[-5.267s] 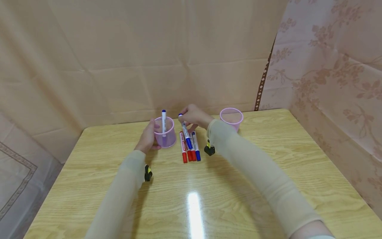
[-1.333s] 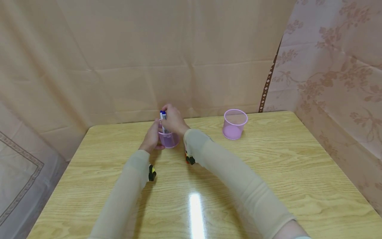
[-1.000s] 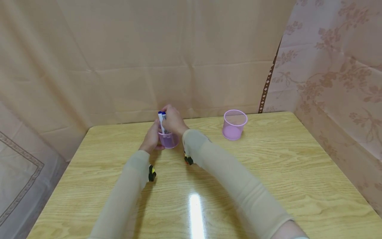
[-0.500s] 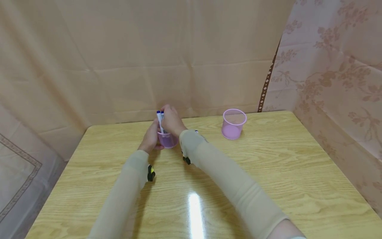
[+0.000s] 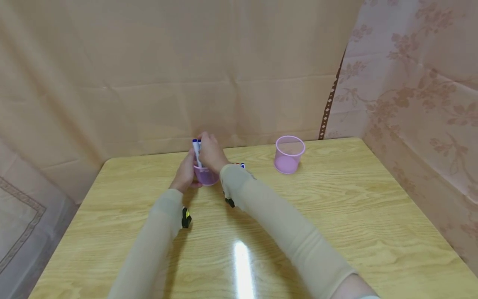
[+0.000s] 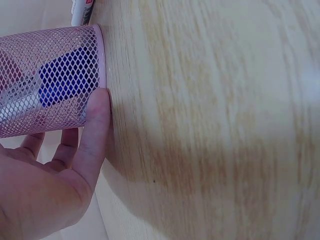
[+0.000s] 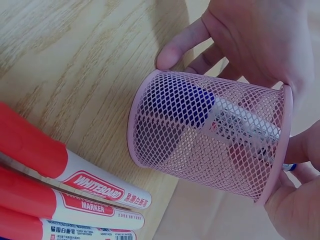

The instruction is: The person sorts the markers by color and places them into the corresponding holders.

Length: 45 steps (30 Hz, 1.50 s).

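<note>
My left hand (image 5: 185, 172) grips a pink mesh pen cup (image 7: 200, 142) from its left side, thumb low near the base in the left wrist view. Inside it, seen through the mesh, stand blue-capped whiteboard markers (image 5: 196, 153), caps down. My right hand (image 5: 211, 154) is over the cup's rim, its fingers pinching the blue end of a marker (image 7: 289, 167) there. Most of that marker is hidden behind the fingers in the head view. Red-capped whiteboard markers (image 7: 95, 185) lie side by side on the table next to the cup, mostly covered by my right forearm in the head view.
A second pink mesh cup (image 5: 287, 164) stands upright near the table's back edge, right of the hands. One blue-ended marker (image 5: 242, 165) peeks out past the right sleeve. Beige cloth (image 5: 160, 83) hangs behind the wood-grain table (image 5: 317, 216).
My right hand has carried a blue marker from the row on the table leftward into the cup. Lately the markers there lean slightly further left. My left hand keeps its hold.
</note>
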Motion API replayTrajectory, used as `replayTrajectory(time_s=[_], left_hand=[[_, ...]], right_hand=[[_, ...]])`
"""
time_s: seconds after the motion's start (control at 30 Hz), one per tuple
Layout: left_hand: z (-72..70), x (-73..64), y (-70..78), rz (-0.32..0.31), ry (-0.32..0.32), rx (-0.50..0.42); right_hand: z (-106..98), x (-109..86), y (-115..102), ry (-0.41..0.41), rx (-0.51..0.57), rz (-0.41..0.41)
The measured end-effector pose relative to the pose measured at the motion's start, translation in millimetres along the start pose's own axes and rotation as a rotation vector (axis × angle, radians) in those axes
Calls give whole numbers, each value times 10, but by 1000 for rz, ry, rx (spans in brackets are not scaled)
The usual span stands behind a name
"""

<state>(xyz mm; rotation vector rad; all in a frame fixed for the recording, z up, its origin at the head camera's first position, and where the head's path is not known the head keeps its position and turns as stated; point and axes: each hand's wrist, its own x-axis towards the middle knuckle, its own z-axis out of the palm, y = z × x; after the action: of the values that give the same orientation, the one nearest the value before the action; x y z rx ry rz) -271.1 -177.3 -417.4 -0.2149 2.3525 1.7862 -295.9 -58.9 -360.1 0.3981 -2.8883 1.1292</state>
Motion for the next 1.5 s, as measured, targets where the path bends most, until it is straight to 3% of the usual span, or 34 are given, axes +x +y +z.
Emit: replayTrajectory(time_s=[0.6, 0.93, 1.5], left_hand=[[12, 41, -25, -11, 12, -21], [5, 55, -39, -14, 21, -11], [-10, 50, -47, -26, 14, -9]], right_hand=[[34, -10, 15, 18, -21, 4], [24, 48, 42, 11, 32, -14], [-136, -27, 41, -32, 6, -71]])
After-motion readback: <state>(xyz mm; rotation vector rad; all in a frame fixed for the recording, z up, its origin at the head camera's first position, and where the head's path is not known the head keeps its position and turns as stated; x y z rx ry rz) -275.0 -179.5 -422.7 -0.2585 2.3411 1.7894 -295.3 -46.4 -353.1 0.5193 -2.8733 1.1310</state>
